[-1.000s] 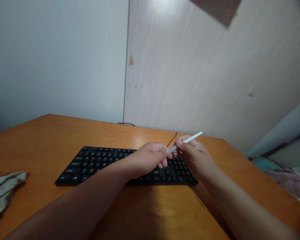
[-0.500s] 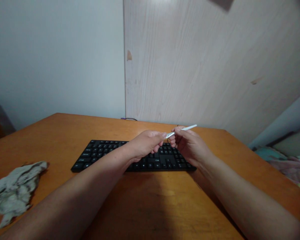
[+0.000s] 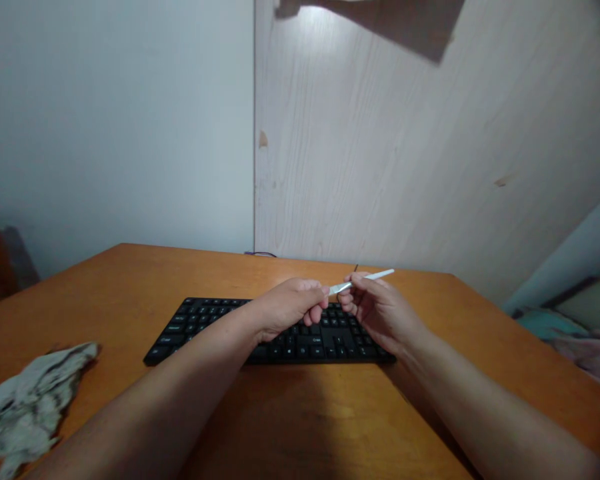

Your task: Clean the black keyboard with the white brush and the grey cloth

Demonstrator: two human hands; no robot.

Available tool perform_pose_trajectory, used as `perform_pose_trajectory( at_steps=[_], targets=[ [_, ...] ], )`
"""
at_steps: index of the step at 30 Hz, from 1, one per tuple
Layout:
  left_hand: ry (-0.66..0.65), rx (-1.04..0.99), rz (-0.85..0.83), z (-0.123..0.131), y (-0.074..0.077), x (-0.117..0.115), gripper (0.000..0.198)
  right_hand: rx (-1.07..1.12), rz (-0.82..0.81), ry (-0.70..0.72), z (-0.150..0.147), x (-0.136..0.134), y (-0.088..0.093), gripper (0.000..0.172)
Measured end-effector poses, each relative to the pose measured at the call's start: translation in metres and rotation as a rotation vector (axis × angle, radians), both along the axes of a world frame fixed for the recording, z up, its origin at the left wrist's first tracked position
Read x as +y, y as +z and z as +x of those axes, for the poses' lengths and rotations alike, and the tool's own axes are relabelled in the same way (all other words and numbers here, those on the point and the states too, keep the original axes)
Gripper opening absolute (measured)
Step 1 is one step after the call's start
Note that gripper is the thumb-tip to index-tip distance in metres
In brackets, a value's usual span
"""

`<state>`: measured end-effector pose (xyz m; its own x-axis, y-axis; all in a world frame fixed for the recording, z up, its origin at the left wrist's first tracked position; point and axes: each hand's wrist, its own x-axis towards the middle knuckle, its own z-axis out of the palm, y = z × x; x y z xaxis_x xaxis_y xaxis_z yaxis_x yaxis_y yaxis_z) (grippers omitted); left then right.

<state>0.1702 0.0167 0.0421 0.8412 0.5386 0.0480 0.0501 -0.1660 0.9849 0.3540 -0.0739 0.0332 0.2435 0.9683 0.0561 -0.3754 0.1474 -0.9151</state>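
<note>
A thin white stick-like tool [image 3: 375,276] is held level above a black keyboard [image 3: 205,320] on an orange wooden table [image 3: 300,420]. My right hand [image 3: 380,312] pinches the tool near its middle, fingers curled. My left hand [image 3: 287,308] is closed, its fingertips pinching the tool's left end. Both hands hover over the right half of the keyboard, almost touching each other.
A crumpled grey-white cloth [image 3: 27,400] lies at the table's left front edge. The keyboard's thin black cable [image 3: 355,268] runs back toward the pale wood-grain wall panel [image 3: 405,147]. Bedding [image 3: 580,333] shows beyond the table's right edge.
The view has shifted a little. Both hands keep their hold on the white tool, which has tilted from slanting upward to nearly level. The keyboard and cloth stay where they were.
</note>
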Motion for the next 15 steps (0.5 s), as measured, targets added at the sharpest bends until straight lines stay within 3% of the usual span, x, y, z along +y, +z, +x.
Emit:
perform_pose_trajectory(
  at_steps=[4, 7, 11, 15],
  targets=[
    [0.080, -0.002, 0.013, -0.003, 0.000, 0.006, 0.035, 0.005, 0.020, -0.057, 0.002, 0.001, 0.001, 0.020],
    [0.178, -0.010, 0.113, -0.004, 0.002, 0.007, 0.035, -0.028, 0.037, -0.043, 0.001, 0.003, 0.000, 0.022],
    [0.236, 0.029, 0.474, -0.003, 0.006, -0.001, 0.040, -0.043, 0.055, -0.024, -0.005, 0.003, -0.004, 0.024],
    [0.123, 0.110, 0.858, -0.002, 0.007, -0.016, 0.042, -0.043, 0.069, 0.007, -0.011, 0.003, -0.008, 0.026]
  ],
)
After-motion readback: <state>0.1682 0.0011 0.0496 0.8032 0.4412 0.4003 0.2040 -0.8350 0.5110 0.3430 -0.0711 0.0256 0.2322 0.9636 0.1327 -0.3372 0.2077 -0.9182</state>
